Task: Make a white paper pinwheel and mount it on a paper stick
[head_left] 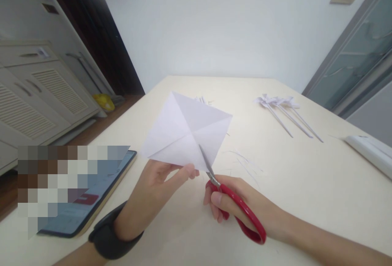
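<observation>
A white square of paper (171, 131) with diagonal creases is held up over the table by my left hand (162, 184), thumb on top at its near edge and fingers beneath. My right hand (232, 196) grips red-handled scissors (245, 207). One blade lies over the paper along the crease at its near right corner, pointing towards the middle. The other blade is hidden below the sheet. A black band is on my left wrist.
Three white paper pinwheels (277, 102) on sticks lie at the back right. Thin paper strips (245, 164) are scattered right of the sheet, and more scraps show behind it. A phone or tablet (101, 200), partly blurred out, lies at the left. A white roll-like object (370, 151) sits at the right edge.
</observation>
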Demonstrator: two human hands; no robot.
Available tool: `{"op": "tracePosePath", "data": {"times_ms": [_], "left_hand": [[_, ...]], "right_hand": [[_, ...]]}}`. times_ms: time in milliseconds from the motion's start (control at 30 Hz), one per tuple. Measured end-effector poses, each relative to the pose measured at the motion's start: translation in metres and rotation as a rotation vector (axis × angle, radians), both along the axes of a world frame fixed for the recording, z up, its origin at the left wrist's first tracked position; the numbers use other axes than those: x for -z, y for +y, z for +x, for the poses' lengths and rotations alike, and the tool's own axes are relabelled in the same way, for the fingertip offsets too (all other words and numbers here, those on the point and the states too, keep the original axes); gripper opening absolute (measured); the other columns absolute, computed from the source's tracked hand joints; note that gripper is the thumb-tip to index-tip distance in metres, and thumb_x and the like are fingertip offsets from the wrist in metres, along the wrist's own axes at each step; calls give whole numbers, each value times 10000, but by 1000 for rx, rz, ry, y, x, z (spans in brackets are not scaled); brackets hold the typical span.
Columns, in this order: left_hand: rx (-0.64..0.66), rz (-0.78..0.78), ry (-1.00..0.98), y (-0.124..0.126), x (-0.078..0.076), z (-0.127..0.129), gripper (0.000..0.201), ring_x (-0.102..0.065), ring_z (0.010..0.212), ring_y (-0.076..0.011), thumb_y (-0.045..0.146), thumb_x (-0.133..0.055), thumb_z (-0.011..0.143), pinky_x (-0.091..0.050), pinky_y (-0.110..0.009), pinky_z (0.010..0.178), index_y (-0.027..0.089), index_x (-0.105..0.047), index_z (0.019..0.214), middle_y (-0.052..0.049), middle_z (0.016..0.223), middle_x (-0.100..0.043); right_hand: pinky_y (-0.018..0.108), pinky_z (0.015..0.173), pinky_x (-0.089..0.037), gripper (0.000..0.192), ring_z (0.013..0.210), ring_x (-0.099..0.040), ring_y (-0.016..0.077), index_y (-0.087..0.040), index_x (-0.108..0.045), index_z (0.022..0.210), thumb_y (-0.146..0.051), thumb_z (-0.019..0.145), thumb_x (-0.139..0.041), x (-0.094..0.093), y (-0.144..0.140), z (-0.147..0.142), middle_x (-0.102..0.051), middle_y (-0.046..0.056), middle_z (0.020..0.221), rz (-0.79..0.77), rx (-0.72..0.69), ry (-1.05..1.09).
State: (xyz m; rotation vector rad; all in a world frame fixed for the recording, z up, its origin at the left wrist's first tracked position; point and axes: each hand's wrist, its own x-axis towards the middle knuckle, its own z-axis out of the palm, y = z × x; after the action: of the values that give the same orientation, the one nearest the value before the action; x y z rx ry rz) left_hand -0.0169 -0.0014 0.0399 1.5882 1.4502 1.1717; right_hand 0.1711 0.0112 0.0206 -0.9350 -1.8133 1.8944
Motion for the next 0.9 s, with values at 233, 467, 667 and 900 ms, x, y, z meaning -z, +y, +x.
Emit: {"op": "tracePosePath", "data": {"times_ms": [233,467,667,900], "left_hand": [[58,-52,-113,0,7,-3,179,-587,584,-145,205,-541,771,-468,-229,577,199,-575,595,34,563,-589],[97,-76,-72,1,6,-6,215,-583,612,-126,215,-516,805,-454,-206,596,205,-565,596,46,581,-582],[91,-72,-72,3,7,-5,206,-595,626,-129,220,-514,809,-462,-203,608,213,-585,616,50,601,-610],[86,-70,-45,1,10,-7,243,-609,643,-123,236,-526,812,-460,-185,610,210,-595,580,49,597,-618]], "right_hand": [[238,644,-410,252,655,-520,114,-154,-532,839,-403,839,-494,0,1,0,-543,10,705,22,-14,12],[228,634,-394,199,628,-504,101,-170,-511,799,-363,845,-494,3,1,-2,-531,-8,663,32,6,3],[218,598,-390,192,608,-493,95,-171,-505,792,-332,874,-440,6,-1,-5,-522,-9,645,46,17,10],[202,547,-373,134,573,-467,86,-172,-512,803,-238,875,-419,7,-1,-6,-501,-20,614,67,31,17]]}}
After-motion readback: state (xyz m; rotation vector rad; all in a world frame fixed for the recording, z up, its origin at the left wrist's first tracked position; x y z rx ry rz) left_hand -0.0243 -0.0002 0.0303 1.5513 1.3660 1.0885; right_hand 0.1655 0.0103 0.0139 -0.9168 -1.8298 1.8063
